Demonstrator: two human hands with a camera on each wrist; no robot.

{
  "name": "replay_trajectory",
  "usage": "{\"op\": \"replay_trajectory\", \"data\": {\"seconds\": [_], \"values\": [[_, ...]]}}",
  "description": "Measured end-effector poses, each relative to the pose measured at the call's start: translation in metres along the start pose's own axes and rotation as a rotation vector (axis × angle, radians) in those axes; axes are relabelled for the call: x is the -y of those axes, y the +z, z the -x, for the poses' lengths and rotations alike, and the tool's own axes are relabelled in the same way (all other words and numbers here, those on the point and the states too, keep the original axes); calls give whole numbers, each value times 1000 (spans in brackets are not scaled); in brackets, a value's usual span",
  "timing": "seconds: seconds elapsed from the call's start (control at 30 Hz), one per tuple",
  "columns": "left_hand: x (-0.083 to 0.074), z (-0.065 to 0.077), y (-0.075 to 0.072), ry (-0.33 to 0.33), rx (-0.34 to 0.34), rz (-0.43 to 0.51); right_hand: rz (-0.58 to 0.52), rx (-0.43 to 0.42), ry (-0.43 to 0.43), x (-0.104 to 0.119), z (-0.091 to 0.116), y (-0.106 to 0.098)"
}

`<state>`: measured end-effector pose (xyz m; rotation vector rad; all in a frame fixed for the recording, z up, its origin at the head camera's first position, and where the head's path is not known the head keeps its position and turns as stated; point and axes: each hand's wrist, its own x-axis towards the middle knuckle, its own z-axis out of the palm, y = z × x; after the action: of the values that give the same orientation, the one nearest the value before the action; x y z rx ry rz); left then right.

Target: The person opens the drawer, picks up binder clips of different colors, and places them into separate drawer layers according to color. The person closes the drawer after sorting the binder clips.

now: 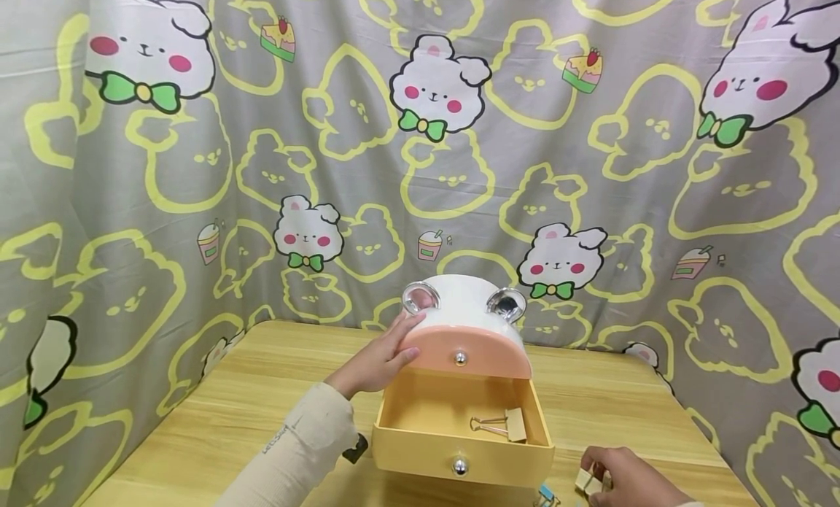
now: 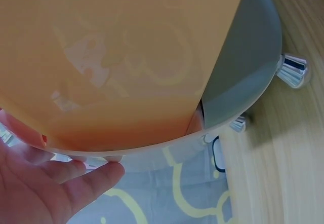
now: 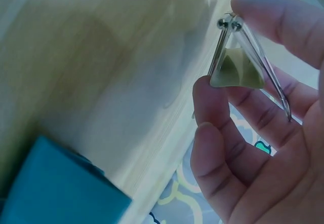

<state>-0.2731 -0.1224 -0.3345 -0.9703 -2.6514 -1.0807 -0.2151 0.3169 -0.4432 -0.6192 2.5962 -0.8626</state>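
While the right hand (image 1: 631, 479) is pinching a cream binder clip (image 1: 587, 482) between thumb and fingers, it is hovering or resting low, in front and to the right of the drawer cabinet (image 1: 462, 303); which of the two, I cannot tell. In the right wrist view the clip is showing its triangular end, so its long axis is running away from that camera; its narrow edge is pointing toward the thumb, its broad back the opposite way, and two wire handles are lying along its sides. The left hand (image 1: 377, 355) is touching the cabinet's left side, fingers extended.

Two cream clips are showing in all: the second cream clip (image 1: 515, 425) is lying inside the cabinet's pulled-out yellow drawer (image 1: 420, 450), at its right, handles pointing left. At least one blue clip (image 1: 545, 497) is lying by the cabinet's front right corner, between drawer and right hand. The cabinet is bearing two silver ears (image 1: 507, 304) and two drawers, each with one knob; its peach drawer (image 1: 433, 344) is sitting closed above. Behind the cabinet a patterned curtain (image 1: 367, 179) is hanging; beneath it a wooden table (image 1: 275, 361) is spreading.
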Motion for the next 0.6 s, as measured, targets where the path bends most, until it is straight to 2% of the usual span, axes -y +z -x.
{"op": "replay_trajectory", "data": {"seconds": [0.6], "values": [[1, 0, 0, -9, 0, 3, -42, -35, 10, 7, 0, -3]]}}
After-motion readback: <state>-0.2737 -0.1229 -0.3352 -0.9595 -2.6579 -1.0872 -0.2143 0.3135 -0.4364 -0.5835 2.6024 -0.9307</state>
